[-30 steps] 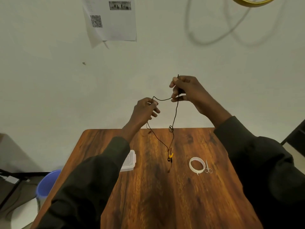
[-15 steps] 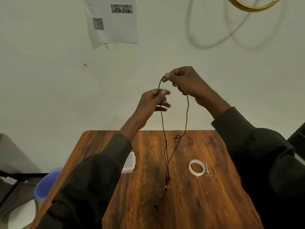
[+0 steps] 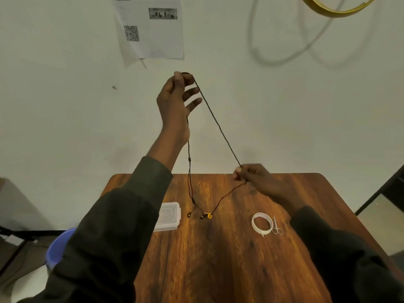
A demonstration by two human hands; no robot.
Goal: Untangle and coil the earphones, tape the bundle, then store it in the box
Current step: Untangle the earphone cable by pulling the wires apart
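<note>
The black earphones (image 3: 218, 123) hang as one long cord over the wooden table (image 3: 218, 259). My left hand (image 3: 177, 101) is raised high and pinches the cord between thumb and forefinger, other fingers spread. From there one strand drops down to two earbuds and a yellow-tipped plug (image 3: 208, 215) resting on the table. The other strand runs taut and slanting down to my right hand (image 3: 251, 178), which pinches it low at the table's far edge. A clear plastic box (image 3: 169, 216), lid on, lies left of the earbuds. A white tape roll (image 3: 261, 224) lies to the right.
Small scissors (image 3: 276, 227) lie right beside the tape roll. A blue bucket (image 3: 59, 248) stands on the floor left of the table. A paper sheet (image 3: 153, 27) hangs on the wall behind. A dark frame stands at the right edge.
My hands have parted: the left went up with the cord, the right slid down along it to the table's far edge. The small knot seen mid-cord before no longer shows.
</note>
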